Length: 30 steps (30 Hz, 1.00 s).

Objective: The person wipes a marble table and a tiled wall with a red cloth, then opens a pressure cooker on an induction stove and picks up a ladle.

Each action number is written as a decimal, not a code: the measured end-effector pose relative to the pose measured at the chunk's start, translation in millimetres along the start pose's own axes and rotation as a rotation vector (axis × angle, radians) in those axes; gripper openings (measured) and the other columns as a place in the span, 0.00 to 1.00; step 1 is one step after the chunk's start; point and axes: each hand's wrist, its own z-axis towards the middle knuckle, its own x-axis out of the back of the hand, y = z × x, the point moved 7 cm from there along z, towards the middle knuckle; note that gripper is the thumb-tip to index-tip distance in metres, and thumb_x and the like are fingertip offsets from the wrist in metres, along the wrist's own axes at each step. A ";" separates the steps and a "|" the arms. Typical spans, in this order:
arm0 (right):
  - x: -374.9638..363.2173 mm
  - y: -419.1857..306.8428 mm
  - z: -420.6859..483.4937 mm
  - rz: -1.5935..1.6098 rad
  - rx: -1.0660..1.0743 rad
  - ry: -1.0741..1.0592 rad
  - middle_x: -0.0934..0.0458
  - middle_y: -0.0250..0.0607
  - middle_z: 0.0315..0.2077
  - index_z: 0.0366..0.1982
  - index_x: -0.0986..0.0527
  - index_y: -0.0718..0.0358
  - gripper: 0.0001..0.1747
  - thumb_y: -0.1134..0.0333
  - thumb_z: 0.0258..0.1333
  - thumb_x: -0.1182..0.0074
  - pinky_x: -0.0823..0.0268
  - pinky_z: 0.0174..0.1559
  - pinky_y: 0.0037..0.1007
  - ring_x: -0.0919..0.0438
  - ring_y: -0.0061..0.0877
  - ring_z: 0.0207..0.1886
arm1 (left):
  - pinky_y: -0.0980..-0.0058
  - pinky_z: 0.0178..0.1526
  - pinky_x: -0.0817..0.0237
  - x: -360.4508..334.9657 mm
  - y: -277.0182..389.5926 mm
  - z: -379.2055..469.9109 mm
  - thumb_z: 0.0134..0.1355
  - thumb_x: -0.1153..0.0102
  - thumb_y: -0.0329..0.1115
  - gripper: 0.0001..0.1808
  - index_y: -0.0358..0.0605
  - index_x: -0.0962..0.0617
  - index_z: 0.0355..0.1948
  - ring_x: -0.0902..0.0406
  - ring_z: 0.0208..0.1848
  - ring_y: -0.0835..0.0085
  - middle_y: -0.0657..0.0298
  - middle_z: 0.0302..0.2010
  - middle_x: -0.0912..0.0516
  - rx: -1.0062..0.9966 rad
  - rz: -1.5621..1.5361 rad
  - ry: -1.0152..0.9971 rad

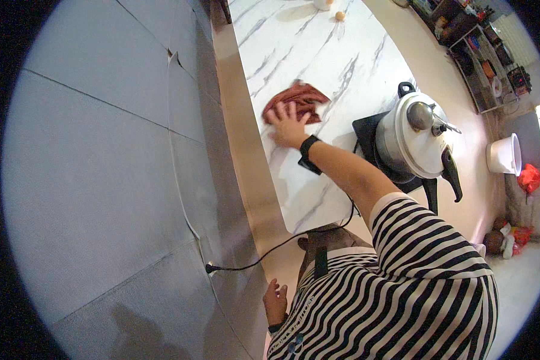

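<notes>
My right hand (289,128) presses a crumpled reddish-brown cloth (302,101) down against a white marble-patterned tabletop (292,58), with its fingers spread over the near part of the cloth. Slight blur covers the hand and cloth. On that wrist sits a black watch (309,155). My left hand (275,302) hangs low beside my striped shirt, off the table, its fingers loosely bent and apart with nothing seen in them. To the right of my right forearm a metal pressure cooker (414,135) with black handles stands on a black cooktop (364,128).
A black power cable (274,249) runs from a wall socket (210,268) past the table's near edge. Grey wall panels (103,157) rise at the left. At the table's far end are a small round object (339,16) and a white container (323,3). A white bucket (499,155) stands farther right.
</notes>
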 end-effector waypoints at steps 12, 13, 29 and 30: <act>-46.5 -2.0 -230.2 -0.037 -0.019 -0.126 0.60 0.70 0.72 0.70 0.50 0.79 0.56 0.39 0.59 0.46 0.63 0.71 0.62 0.64 0.59 0.76 | 0.64 0.56 0.30 41.3 -8.2 13.8 0.64 0.41 0.35 0.27 0.31 0.28 0.62 0.19 0.53 0.53 0.41 0.53 0.19 -0.150 -0.154 0.136; -43.1 19.9 -224.2 -0.057 -0.107 -0.138 0.61 0.69 0.72 0.70 0.50 0.79 0.57 0.39 0.59 0.46 0.63 0.71 0.62 0.64 0.59 0.76 | 0.64 0.55 0.30 39.1 -11.0 15.2 0.64 0.41 0.35 0.27 0.31 0.27 0.61 0.19 0.52 0.54 0.42 0.52 0.18 -0.163 -0.162 0.136; -63.2 -29.2 -278.6 -0.128 0.236 -0.055 0.28 0.60 0.46 0.44 0.21 0.66 0.18 0.68 0.49 0.39 0.29 0.43 0.52 0.29 0.56 0.51 | 0.62 0.55 0.30 6.1 -24.7 19.1 0.63 0.40 0.39 0.30 0.32 0.27 0.62 0.19 0.53 0.53 0.42 0.52 0.18 -0.268 -0.167 0.093; -65.0 -34.5 -283.0 -0.032 0.277 -0.077 0.27 0.60 0.46 0.43 0.21 0.65 0.16 0.70 0.50 0.41 0.29 0.43 0.51 0.28 0.55 0.51 | 0.62 0.55 0.30 6.2 -24.7 17.3 0.63 0.40 0.40 0.30 0.32 0.27 0.63 0.19 0.53 0.53 0.42 0.52 0.18 -0.262 -0.136 0.089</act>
